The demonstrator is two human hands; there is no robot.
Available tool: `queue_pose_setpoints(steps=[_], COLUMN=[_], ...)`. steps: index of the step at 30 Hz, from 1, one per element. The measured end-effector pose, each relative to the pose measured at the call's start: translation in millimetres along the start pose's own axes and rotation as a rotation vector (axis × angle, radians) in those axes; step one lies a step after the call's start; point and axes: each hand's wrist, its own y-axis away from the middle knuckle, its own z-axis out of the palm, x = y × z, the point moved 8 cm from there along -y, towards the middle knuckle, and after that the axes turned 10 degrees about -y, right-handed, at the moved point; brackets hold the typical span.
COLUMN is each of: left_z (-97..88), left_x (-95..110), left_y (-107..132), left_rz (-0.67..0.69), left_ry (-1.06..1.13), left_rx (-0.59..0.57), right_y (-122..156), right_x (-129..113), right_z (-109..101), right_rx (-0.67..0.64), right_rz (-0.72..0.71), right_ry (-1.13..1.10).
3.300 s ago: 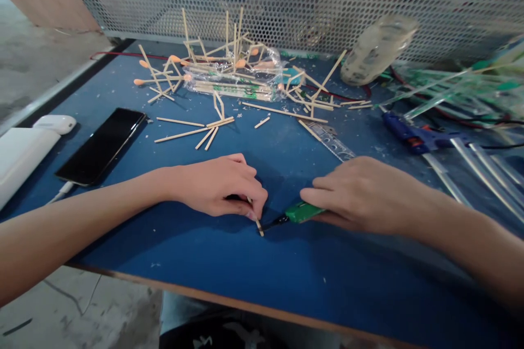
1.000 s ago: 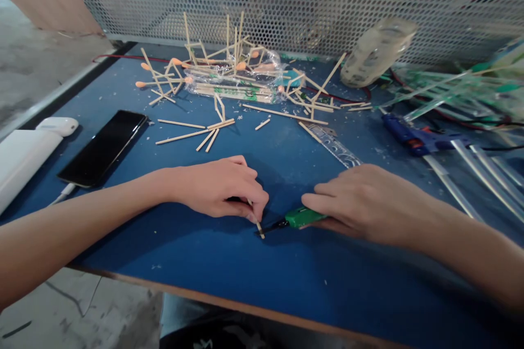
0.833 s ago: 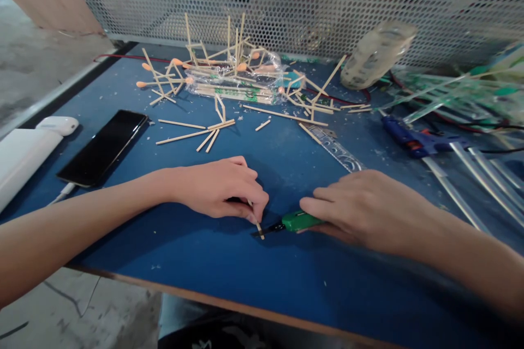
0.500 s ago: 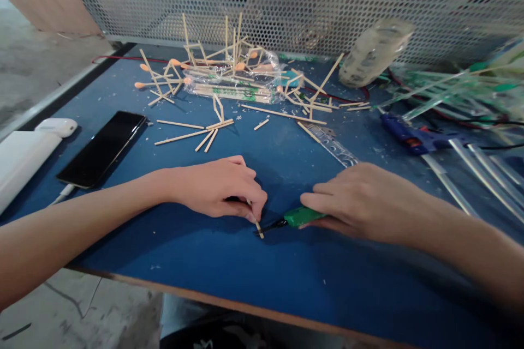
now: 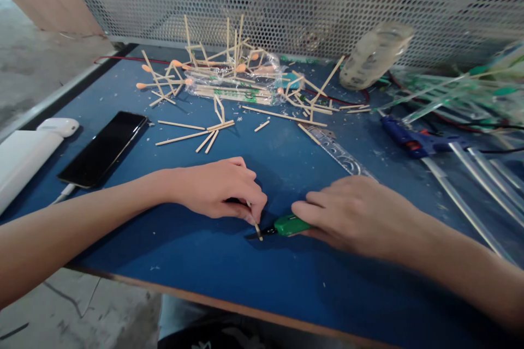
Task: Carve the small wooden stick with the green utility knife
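Observation:
My left hand (image 5: 229, 190) rests on the blue tabletop, its thumb and fingers pinching a thin wooden stick (image 5: 257, 229). Only the stick's near end shows below the fingertips. My right hand (image 5: 352, 212) is wrapped round the green handle of a utility knife (image 5: 291, 225). The dark blade lies across the stick near its end, just below my left fingertips. A clear plastic ruler (image 5: 346, 159) lies beyond my right hand, partly hidden by it. Cut sticks (image 5: 210, 136), some joined at angles, lie beyond my left hand.
Stick figures with orange tips (image 5: 166, 79) and a plastic packet of sticks (image 5: 235, 90) sit at the back. A black phone (image 5: 104, 147) and white case (image 5: 27, 158) are left. Right are a blue glue gun (image 5: 417, 139), glue sticks (image 5: 487, 182) and a bottle (image 5: 374, 54).
My right hand has slid the knife to the left and slightly toward me, so the blade reaches farther across the stick. My left hand has stayed in place.

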Motion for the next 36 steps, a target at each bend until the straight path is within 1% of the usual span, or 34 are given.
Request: queue_pose_setpoints(steps=[4,5,8,11,13,16,18,22,27,30,33,36], left_z=[-2.9,-3.2,-2.6,-2.2,-3.0,-4.3,-4.7,-5.4,-4.6,-3.6,-3.5,-2.6], left_x=[2.3,2.8,3.3,2.7,4.3,7.4,7.2,5.7,5.5,4.2,5.0,3.8], left_y=[0.0,0.1,0.5,0.6,0.4,0.1,0.0,-0.1,0.1,-0.1,-0.3,-0.8], left_rz=[0.033,0.037,0.032,0.019,0.042,0.088,0.085,0.051,0.041,0.02,0.024,0.009], left_ry=[-0.013,-0.015,-0.019,-0.029,-0.042,-0.052,-0.05,-0.046,-0.031,-0.023,-0.021,-0.021], left_rx=[0.037,0.039,0.025,0.016,0.027,0.046,0.048,0.05,0.04,0.029,0.028,0.014], right_y=[0.8,1.8,5.0,7.0,7.0,6.0,5.9,6.6,7.5,9.5,11.1,10.8], right_x=[4.0,6.3,12.4,12.0,9.5,9.6,9.8,6.8,2.1,2.2,8.4,10.8], right_z=[6.3,6.8,5.4,3.6,2.4,0.2,0.4,1.2,-1.2,-1.8,-3.9,-3.6], right_rx=[-0.087,-0.091,-0.048,0.003,0.031,0.072,0.064,0.004,-0.026,-0.029,0.005,0.013], right_rz=[-0.002,0.002,0.018,-0.022,-0.054,-0.027,-0.012,-0.014,0.063,0.048,0.045,-0.005], right_ry=[-0.029,-0.035,-0.052,-0.062,-0.052,-0.05,-0.063,-0.055,-0.079,-0.07,-0.054,-0.075])
